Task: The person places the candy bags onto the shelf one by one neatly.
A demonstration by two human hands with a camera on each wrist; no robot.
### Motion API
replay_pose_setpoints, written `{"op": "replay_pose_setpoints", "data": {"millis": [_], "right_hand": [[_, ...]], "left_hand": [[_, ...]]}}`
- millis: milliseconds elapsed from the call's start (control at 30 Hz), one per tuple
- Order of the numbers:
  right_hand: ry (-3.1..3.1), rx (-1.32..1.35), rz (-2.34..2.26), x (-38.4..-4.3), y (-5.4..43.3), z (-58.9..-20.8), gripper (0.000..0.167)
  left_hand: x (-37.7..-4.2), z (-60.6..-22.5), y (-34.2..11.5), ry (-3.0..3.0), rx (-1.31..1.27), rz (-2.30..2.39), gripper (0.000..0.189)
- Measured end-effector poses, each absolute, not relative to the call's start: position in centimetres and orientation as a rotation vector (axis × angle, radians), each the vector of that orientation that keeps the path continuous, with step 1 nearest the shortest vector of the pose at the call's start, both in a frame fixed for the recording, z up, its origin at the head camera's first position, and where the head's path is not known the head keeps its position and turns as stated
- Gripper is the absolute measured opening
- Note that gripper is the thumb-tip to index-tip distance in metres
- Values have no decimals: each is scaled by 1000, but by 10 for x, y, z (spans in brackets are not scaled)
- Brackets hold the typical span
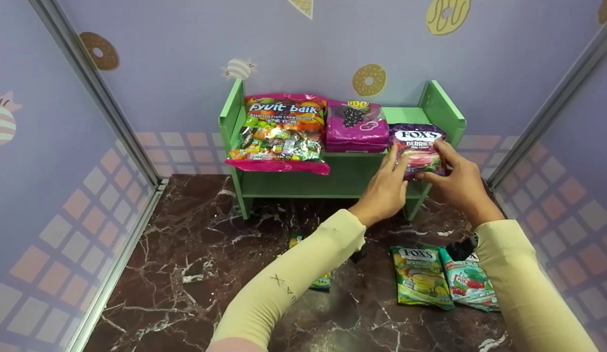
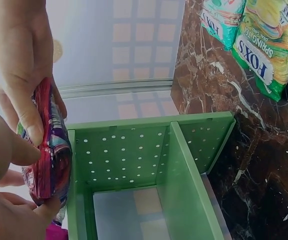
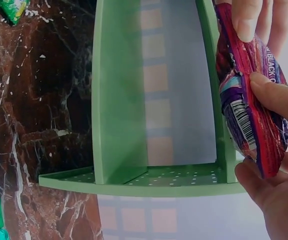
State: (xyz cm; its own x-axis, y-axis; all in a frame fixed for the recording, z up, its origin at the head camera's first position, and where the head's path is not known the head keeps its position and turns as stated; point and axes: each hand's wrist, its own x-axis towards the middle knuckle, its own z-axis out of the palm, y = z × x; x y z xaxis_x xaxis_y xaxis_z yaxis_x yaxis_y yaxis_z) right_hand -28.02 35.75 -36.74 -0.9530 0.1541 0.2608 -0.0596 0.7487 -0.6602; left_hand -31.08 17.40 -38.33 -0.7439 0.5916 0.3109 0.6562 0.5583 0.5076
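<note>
A purple Fox's Berries candy bag sits at the right end of the upper tier of a small green shelf. My left hand grips its left side, and my right hand holds the right side and lower corner. Both wrist views show fingers and thumbs on the bag's red-edged bottom seam, above the shelf's front edge. Left of it stands a purple candy bag with dark berries printed on it. A large Fyuit Baik candy bag fills the shelf's left end.
On the dark marble floor lie a green-yellow Fox's bag and a teal Fox's bag, partly behind my right sleeve. Another bag is mostly hidden under my left sleeve. Patterned walls enclose the shelf.
</note>
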Motion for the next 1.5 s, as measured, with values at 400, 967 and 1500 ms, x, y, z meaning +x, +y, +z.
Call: {"op": "replay_pose_setpoints", "data": {"millis": [400,967,1500], "right_hand": [[-2664,-94,1017,-290,355,-361,82],[-2653,-122,948,-301,348,-351,71],[-2620,-124,843,-314,342,-345,51]], "left_hand": [[-306,-384,169,-2649,-1086,-905,62],[-296,-395,138,-2321,-1179,-986,43],[-283,-410,122,-2332,-1242,-988,37]]}}
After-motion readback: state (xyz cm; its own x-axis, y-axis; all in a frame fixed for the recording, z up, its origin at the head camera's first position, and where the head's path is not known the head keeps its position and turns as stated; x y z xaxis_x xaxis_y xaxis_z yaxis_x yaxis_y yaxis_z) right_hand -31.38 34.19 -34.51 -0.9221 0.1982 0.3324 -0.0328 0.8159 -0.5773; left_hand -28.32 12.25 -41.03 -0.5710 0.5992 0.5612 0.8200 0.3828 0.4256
